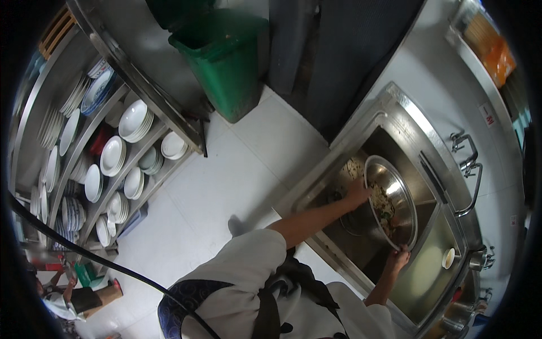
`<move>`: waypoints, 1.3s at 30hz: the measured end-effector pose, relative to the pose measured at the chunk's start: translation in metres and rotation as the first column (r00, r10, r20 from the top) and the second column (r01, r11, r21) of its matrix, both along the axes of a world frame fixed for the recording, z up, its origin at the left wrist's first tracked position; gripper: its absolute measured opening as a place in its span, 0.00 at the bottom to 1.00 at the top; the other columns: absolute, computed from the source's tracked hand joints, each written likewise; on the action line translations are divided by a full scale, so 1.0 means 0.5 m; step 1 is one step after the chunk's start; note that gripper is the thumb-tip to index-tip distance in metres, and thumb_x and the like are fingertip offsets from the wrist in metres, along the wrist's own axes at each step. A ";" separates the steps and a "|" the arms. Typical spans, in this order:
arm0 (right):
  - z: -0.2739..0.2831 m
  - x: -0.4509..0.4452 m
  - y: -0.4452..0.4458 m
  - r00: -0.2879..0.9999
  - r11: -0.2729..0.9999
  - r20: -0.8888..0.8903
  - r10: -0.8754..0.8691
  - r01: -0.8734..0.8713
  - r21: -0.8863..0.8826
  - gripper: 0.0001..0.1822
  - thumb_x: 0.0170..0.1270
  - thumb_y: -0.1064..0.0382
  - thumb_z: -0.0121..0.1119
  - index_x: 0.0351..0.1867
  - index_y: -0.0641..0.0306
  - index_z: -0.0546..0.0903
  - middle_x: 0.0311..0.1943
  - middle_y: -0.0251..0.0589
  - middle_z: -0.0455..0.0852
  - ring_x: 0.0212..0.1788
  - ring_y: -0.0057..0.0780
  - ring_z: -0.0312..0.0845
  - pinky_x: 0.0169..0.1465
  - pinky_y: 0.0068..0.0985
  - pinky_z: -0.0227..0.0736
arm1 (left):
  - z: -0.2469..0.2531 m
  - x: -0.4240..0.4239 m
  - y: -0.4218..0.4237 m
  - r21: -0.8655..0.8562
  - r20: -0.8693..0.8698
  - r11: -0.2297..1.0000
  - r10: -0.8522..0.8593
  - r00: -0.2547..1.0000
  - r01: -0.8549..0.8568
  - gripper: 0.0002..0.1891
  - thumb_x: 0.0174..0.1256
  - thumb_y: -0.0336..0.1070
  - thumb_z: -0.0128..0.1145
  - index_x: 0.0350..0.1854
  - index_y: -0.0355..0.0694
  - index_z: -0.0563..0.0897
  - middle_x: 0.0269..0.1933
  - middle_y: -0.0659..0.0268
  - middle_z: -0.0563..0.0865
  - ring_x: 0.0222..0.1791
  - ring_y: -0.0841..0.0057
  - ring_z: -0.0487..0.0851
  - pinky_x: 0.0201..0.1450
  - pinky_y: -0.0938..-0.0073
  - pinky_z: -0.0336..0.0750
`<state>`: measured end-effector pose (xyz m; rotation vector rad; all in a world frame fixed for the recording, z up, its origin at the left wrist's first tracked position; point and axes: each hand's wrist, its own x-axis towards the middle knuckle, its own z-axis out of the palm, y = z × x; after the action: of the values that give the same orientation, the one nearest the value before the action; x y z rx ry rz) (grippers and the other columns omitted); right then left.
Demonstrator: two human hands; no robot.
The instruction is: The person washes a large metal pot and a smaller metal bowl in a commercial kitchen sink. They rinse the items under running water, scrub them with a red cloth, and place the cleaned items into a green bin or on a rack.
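Observation:
Both hands grip the rim of a wide metal bowl [404, 203] over a stainless steel sink [313, 197]. My left hand [360, 193] holds the far-left side of the rim, and my right hand [399, 257] the near side. The bowl is tilted, with food scraps [383, 207] of mixed colours inside. Beneath it, more scraps [353, 167] show in the left basin, partly hidden by my arm and the bowl. Cloudy liquid [419, 275] fills the right basin, where a small white cup [448, 258] sits near the back edge.
Metal taps [470, 165] project from the wall behind the sink. A green bin [233, 76] with its lid raised stands on the tiled floor [220, 182]. Shelves [144, 146] of stacked plates are at left. Another person [72, 296] is at lower left. A black cable [114, 267] crosses the view.

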<state>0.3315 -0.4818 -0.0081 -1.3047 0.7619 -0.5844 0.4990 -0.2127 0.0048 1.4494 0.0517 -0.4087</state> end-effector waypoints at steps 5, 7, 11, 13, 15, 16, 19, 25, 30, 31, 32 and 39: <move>0.095 -0.041 0.133 0.987 0.985 0.062 -0.149 0.143 0.092 0.04 0.47 0.74 0.51 0.19 0.63 0.70 0.19 0.33 0.71 0.15 0.20 0.64 0.14 0.16 0.57 | 0.148 -0.020 0.126 -0.068 -0.057 0.994 -0.088 0.994 0.084 0.12 0.52 0.28 0.54 0.38 0.31 0.69 0.32 0.55 0.74 0.25 0.71 0.77 0.24 0.65 0.74; 0.129 -0.044 0.191 0.982 0.984 0.088 -0.166 0.159 0.082 0.05 0.47 0.73 0.51 0.18 0.62 0.70 0.16 0.32 0.70 0.13 0.19 0.61 0.13 0.15 0.56 | 0.182 -0.018 0.171 -0.040 -0.081 0.995 -0.091 0.993 0.088 0.13 0.53 0.28 0.54 0.39 0.29 0.68 0.32 0.55 0.75 0.25 0.72 0.78 0.21 0.73 0.77; 0.193 -0.018 0.303 0.946 0.954 0.130 -0.297 0.298 0.014 0.07 0.48 0.74 0.49 0.16 0.62 0.70 0.14 0.32 0.69 0.10 0.18 0.58 0.13 0.15 0.55 | 0.178 0.030 0.220 -0.126 -0.136 0.986 -0.125 0.983 0.108 0.16 0.54 0.30 0.53 0.43 0.31 0.66 0.27 0.61 0.76 0.19 0.78 0.76 0.19 0.79 0.74; 0.183 -0.027 0.319 0.932 0.942 0.138 -0.336 0.334 0.040 0.07 0.48 0.73 0.49 0.16 0.62 0.69 0.14 0.32 0.68 0.10 0.18 0.57 0.13 0.15 0.55 | 0.202 0.038 0.251 -0.168 -0.092 0.978 -0.143 0.985 0.126 0.16 0.52 0.30 0.54 0.42 0.31 0.67 0.27 0.61 0.75 0.19 0.78 0.76 0.18 0.81 0.73; 0.186 -0.020 0.345 0.925 0.943 0.184 -0.333 0.329 0.053 0.07 0.48 0.73 0.49 0.15 0.62 0.70 0.13 0.31 0.67 0.10 0.18 0.57 0.13 0.14 0.54 | 0.191 0.058 0.264 -0.219 -0.039 0.964 -0.166 0.985 0.154 0.16 0.51 0.29 0.55 0.41 0.31 0.68 0.28 0.60 0.75 0.19 0.78 0.76 0.18 0.81 0.73; 0.189 -0.011 0.366 0.923 0.950 0.225 -0.311 0.307 0.053 0.07 0.47 0.74 0.49 0.14 0.63 0.71 0.12 0.31 0.67 0.10 0.19 0.58 0.12 0.14 0.54 | 0.182 0.074 0.273 -0.227 -0.065 0.964 -0.158 0.985 0.140 0.15 0.51 0.29 0.55 0.40 0.31 0.68 0.28 0.60 0.75 0.20 0.77 0.76 0.18 0.82 0.74; 0.213 0.027 0.427 0.891 0.905 0.182 -0.416 0.425 -0.011 0.08 0.45 0.74 0.50 0.12 0.63 0.70 0.10 0.30 0.65 0.09 0.19 0.57 0.11 0.14 0.53 | 0.180 0.106 0.307 -0.233 -0.129 0.965 -0.151 0.980 0.118 0.13 0.50 0.29 0.55 0.36 0.33 0.68 0.28 0.61 0.74 0.21 0.77 0.76 0.18 0.81 0.74; 0.293 0.182 0.545 0.883 0.915 0.300 -0.361 0.397 -0.067 0.11 0.47 0.73 0.53 0.13 0.59 0.65 0.12 0.30 0.67 0.10 0.17 0.56 0.12 0.13 0.49 | 0.246 0.237 0.434 -0.260 -0.105 0.955 -0.172 0.980 0.140 0.14 0.54 0.30 0.56 0.42 0.34 0.69 0.30 0.61 0.75 0.20 0.78 0.75 0.19 0.80 0.74; 0.428 0.420 0.665 0.915 0.933 0.354 -0.192 0.282 -0.223 0.07 0.50 0.69 0.55 0.23 0.55 0.69 0.18 0.28 0.73 0.15 0.13 0.58 0.15 0.13 0.49 | 0.304 0.389 0.605 -0.499 -0.048 0.866 0.008 0.999 -0.031 0.11 0.51 0.30 0.56 0.30 0.36 0.67 0.24 0.65 0.72 0.18 0.80 0.74 0.16 0.78 0.72; 0.455 0.481 0.697 0.911 0.936 0.398 -0.107 0.228 -0.270 0.06 0.51 0.69 0.56 0.26 0.55 0.70 0.20 0.27 0.74 0.16 0.13 0.60 0.15 0.13 0.50 | 0.328 0.415 0.658 -0.495 -0.061 0.864 0.070 0.996 -0.091 0.11 0.50 0.30 0.57 0.30 0.37 0.67 0.26 0.66 0.72 0.19 0.79 0.74 0.15 0.79 0.71; 0.499 0.553 0.789 0.895 0.931 0.440 -0.072 0.219 -0.291 0.09 0.50 0.69 0.57 0.34 0.56 0.72 0.24 0.26 0.75 0.21 0.12 0.65 0.17 0.12 0.53 | 0.332 0.451 0.712 -0.549 -0.094 0.817 0.152 0.984 -0.179 0.10 0.51 0.32 0.56 0.31 0.38 0.68 0.27 0.67 0.72 0.22 0.79 0.74 0.17 0.77 0.72; 0.702 0.954 1.261 0.895 0.602 0.244 0.373 -0.034 -0.798 0.12 0.43 0.72 0.58 0.32 0.65 0.71 0.27 0.37 0.74 0.29 0.26 0.71 0.32 0.22 0.68 | 0.298 0.693 1.047 -0.865 -0.281 0.286 0.403 0.871 -0.412 0.10 0.60 0.37 0.50 0.40 0.40 0.71 0.34 0.65 0.74 0.29 0.79 0.72 0.23 0.79 0.71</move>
<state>0.8086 0.1486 0.3428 -1.9654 -0.0474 -1.0131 0.8454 0.3110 0.1538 0.2545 0.1776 0.0426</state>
